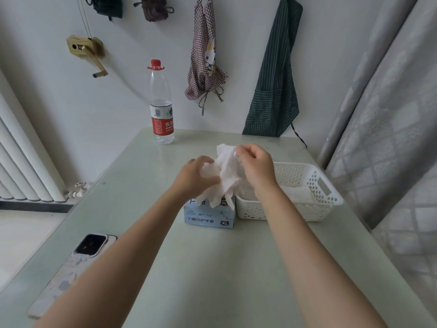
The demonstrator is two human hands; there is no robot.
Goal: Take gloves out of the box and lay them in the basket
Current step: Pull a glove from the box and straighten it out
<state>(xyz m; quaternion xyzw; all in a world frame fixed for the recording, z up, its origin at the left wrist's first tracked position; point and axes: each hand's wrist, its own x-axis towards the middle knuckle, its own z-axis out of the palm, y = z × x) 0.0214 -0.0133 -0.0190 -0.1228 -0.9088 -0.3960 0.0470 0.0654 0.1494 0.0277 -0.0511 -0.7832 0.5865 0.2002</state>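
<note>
A light blue glove box [209, 215] marked XL stands on the pale green table [212, 268], touching the left side of a white perforated basket [305, 188]. Both hands hold a white glove [227, 174] in the air above the box. My left hand [195, 176] grips its lower left part. My right hand [256, 168] pinches its upper edge, and the glove's fingers hang down over the box top. White glove material [295, 194] lies inside the basket. The box opening is hidden behind the glove.
A water bottle [162, 107] with a red cap stands at the table's far left. A phone [71, 268] lies near the left front edge. Aprons [272, 91] hang on the wall behind. A radiator [21, 162] is at the left, a curtain [390, 138] at the right.
</note>
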